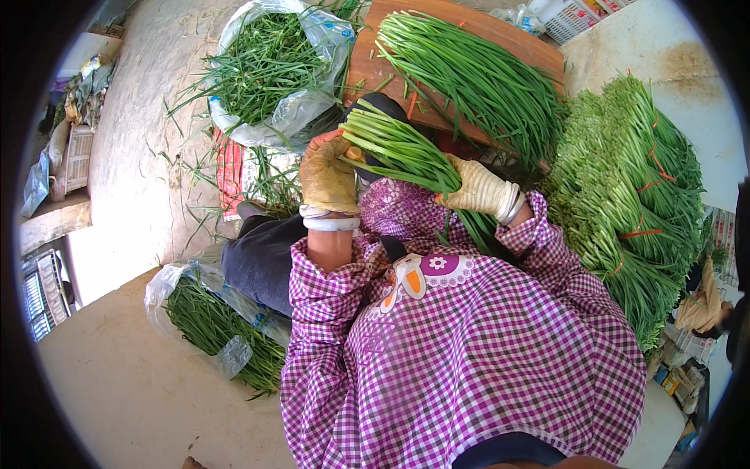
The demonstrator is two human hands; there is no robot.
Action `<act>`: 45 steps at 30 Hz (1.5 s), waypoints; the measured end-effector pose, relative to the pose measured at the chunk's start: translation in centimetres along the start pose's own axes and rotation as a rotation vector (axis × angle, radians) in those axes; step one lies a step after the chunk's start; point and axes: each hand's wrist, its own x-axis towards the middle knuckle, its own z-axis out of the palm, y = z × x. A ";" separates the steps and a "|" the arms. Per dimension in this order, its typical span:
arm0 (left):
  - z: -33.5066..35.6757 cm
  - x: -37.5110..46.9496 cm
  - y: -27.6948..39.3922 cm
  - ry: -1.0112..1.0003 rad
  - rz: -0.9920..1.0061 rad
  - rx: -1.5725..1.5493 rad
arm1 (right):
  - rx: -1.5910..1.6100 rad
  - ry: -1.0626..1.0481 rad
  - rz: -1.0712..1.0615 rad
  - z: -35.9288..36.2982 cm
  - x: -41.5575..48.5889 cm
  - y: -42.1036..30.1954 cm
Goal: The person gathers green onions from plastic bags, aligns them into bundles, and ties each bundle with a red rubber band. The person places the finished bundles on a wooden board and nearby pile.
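Note:
A bundle of green garlic chives (pixel 404 146) lies across both of my gloved hands above my lap. My left hand (pixel 330 173), in a stained, worn glove, holds the pale stem ends. Around the leafy part closes my right hand (pixel 477 186), also gloved, with green leaves hanging below it. Beyond them, a larger loose pile of chives (pixel 469 76) rests on a brown wooden board (pixel 366 64). Tied bundles of chives (pixel 627 176) with red ties are stacked at the right, their pale ends towards me.
An open plastic bag (pixel 220 111) of loose green leaves stands at the upper left, beside a red and white sack (pixel 230 173). Another clear bag (pixel 161 287) with chives lies at the lower left. Leaf scraps litter the floor. White plastic baskets (pixel 565 23) stand at the upper right.

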 end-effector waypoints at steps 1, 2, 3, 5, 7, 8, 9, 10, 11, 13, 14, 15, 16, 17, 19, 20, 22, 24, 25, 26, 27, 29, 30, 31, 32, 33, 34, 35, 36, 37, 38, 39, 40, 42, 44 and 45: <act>-0.9 0.5 0.6 0.016 0.010 -0.016 | -0.003 -0.004 0.002 0.0 0.1 0.2; -2.1 1.1 1.4 -0.003 0.035 -0.037 | 0.004 -0.005 0.011 0.0 0.1 0.4; -3.4 1.7 2.5 -0.108 0.062 -0.074 | 0.009 -0.006 -0.004 0.0 0.1 0.6; -6.7 3.4 7.4 -0.148 0.113 -0.166 | 0.041 -0.002 -0.055 0.0 0.1 1.2; -10.7 3.9 14.2 -0.125 0.325 -0.032 | 0.115 -0.014 -0.044 0.1 0.1 2.0; -12.6 3.8 17.4 0.061 0.385 -0.022 | 0.155 -0.019 -0.053 0.1 0.1 2.4; -14.4 3.6 20.3 0.207 0.443 -0.012 | 0.234 -0.027 -0.085 0.0 0.2 2.8; -15.8 2.8 23.5 0.404 0.595 0.140 | 0.313 -0.033 -0.118 -0.1 0.2 3.2; -16.7 2.0 25.1 0.677 0.729 0.246 | 0.402 -0.053 -0.128 -0.2 0.4 3.5; -17.4 -0.1 24.1 0.711 0.721 0.475 | 0.548 -0.140 -0.097 -0.6 0.6 4.2; -16.7 -0.2 21.8 0.670 0.635 0.468 | 0.633 -0.230 -0.088 -0.8 0.7 4.4; -15.2 -0.4 19.6 0.647 0.550 0.480 | 0.762 -0.307 -0.100 -1.1 0.8 4.6; -13.5 -0.8 15.3 0.660 0.600 0.735 | 0.785 -0.301 -0.116 -1.2 0.8 4.8; -11.1 -0.5 11.5 0.572 0.687 0.705 | 0.779 -0.310 -0.121 -1.4 1.0 4.9; -6.4 -1.7 4.6 0.289 0.756 0.857 | 0.757 -0.340 -0.110 -1.4 1.0 5.1; -4.2 -2.1 2.3 0.213 0.725 0.906 | 0.792 -0.336 -0.115 -1.3 1.0 5.2; 0.0 -2.4 -1.7 0.049 0.644 0.750 | 0.804 -0.372 -0.104 -1.0 0.9 5.3; 2.8 -2.5 -3.5 -0.048 0.523 0.798 | 0.805 -0.366 -0.054 -0.7 0.8 5.4; 3.7 -2.4 -3.8 -0.025 0.523 1.015 | 0.820 -0.369 -0.108 -0.4 0.7 5.4; 4.3 -2.3 -3.9 -0.016 0.538 1.039 | 0.835 -0.370 -0.163 -0.3 0.6 5.5; 4.7 -2.2 -4.0 -0.017 0.551 1.066 | 0.840 -0.368 -0.193 -0.2 0.5 5.5; 4.9 -2.0 -4.0 -0.041 0.492 0.930 | 0.851 -0.364 -0.212 -0.1 0.3 5.4; 4.9 -1.9 -3.9 -0.022 0.396 0.889 | 0.832 -0.330 -0.191 -0.2 0.3 5.4; 4.8 -1.7 -3.8 -0.033 0.349 0.796 | 0.819 -0.318 -0.189 -0.2 0.2 5.3; 4.8 -1.6 -3.6 -0.014 0.236 0.727 | 0.819 -0.330 -0.084 -0.4 0.1 5.2; 4.7 -1.5 -3.5 -0.016 0.139 0.652 | 0.800 -0.327 -0.062 -0.5 0.1 5.1; 4.7 -1.3 -3.3 -0.017 0.106 0.594 | 0.783 -0.330 -0.053 -0.6 0.1 5.0; 4.6 -1.2 -3.1 0.030 0.070 0.604 | 0.772 -0.331 -0.051 -0.7 0.1 4.9; 4.6 -1.1 -3.0 0.029 0.057 0.588 | 0.737 -0.333 -0.062 -0.8 0.1 4.8; 4.5 -1.0 -2.8 0.034 0.046 0.558 | 0.709 -0.333 -0.080 -0.9 0.1 4.7; 4.5 -0.9 -2.7 0.046 0.041 0.540 | 0.684 -0.329 -0.095 -0.9 0.2 4.7; 4.5 -0.9 -2.6 0.038 0.066 0.503 | 0.680 -0.330 -0.092 -1.0 0.2 4.6; 4.4 -0.8 -2.4 0.051 0.092 0.467 | 0.674 -0.331 -0.085 -1.0 0.2 4.5; 4.3 -0.7 -2.2 0.041 0.121 0.390 | 0.744 -0.372 -0.061 -0.9 0.1 4.3; 4.2 -0.8 -2.2 0.052 0.099 0.458 | 0.738 -0.341 -0.027 -0.8 -0.1 4.0; 4.1 -0.8 -2.2 0.051 0.098 0.492 | 0.741 -0.332 -0.016 -0.7 -0.2 3.9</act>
